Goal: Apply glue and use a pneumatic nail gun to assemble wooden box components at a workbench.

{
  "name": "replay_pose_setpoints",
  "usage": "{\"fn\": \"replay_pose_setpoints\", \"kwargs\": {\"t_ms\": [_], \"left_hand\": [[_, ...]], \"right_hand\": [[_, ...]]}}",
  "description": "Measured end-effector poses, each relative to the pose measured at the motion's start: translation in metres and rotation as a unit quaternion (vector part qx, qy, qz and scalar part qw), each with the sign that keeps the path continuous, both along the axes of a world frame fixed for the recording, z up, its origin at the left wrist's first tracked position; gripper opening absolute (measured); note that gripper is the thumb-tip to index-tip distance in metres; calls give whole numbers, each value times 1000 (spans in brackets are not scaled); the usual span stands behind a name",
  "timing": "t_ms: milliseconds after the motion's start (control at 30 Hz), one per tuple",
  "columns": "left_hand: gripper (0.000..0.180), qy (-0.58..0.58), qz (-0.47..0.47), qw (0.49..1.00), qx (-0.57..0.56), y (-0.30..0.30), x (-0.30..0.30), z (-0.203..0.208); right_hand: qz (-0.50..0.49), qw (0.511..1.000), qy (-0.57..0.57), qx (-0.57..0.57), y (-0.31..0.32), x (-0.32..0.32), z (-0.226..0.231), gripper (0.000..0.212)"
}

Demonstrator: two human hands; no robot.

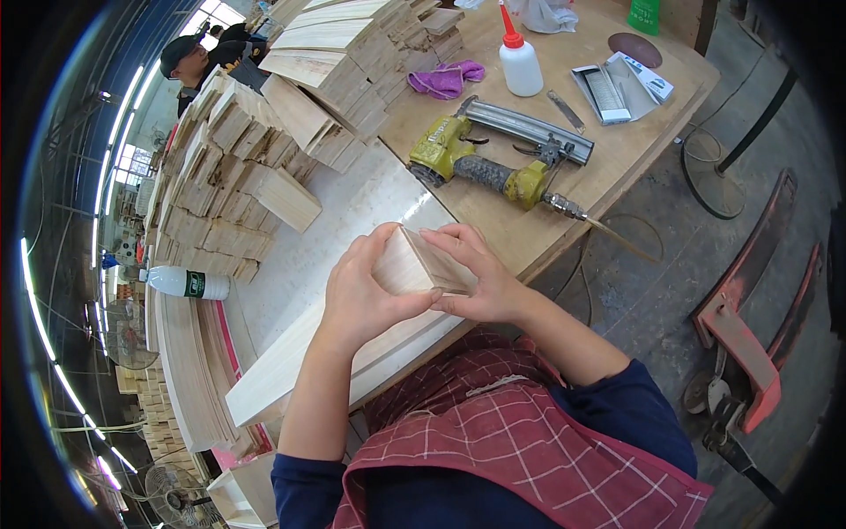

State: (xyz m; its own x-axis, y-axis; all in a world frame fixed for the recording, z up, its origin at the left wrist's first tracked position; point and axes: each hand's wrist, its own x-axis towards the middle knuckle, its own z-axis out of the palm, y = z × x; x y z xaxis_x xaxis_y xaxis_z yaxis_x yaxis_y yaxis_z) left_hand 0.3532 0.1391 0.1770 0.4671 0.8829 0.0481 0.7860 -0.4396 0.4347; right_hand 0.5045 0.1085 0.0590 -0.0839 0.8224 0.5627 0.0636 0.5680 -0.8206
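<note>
My left hand (357, 286) and my right hand (487, 278) close around a pale wooden piece (401, 266) at the near edge of the bench. Two of its faces meet in a sharp upright edge, and fingers and thumbs press it from both sides. The thumbs come close together at its near side. A long pale wooden board (295, 366) runs from under my hands toward the lower left. Whether it is joined to the held piece cannot be told. Beyond my right hand, a yellow-green nail gun (480, 167) lies on its side with an air hose attached.
Stacked wooden boards (225, 185) fill the bench's left and far side. A water bottle (187, 283) lies left. Farther off are a purple cloth (447, 79), a red-tipped glue bottle (522, 70) and an open box of nails (608, 93). A person (207, 66) is behind the stacks.
</note>
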Motion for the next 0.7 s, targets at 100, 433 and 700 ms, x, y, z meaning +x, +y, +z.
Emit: {"fn": "replay_pose_setpoints", "kwargs": {"t_ms": [100, 433, 700], "left_hand": [[77, -4, 3, 1000, -11, 1, 2, 1], [75, -11, -3, 1000, -14, 3, 3, 0], [77, -22, 1, 1000, -14, 3, -1, -3]], "right_hand": [[-26, 999, 44, 4, -7, -8, -3, 62], [-40, 996, 69, 41, -6, -13, -4, 54], [-76, 995, 17, 59, -8, -16, 2, 56]]}}
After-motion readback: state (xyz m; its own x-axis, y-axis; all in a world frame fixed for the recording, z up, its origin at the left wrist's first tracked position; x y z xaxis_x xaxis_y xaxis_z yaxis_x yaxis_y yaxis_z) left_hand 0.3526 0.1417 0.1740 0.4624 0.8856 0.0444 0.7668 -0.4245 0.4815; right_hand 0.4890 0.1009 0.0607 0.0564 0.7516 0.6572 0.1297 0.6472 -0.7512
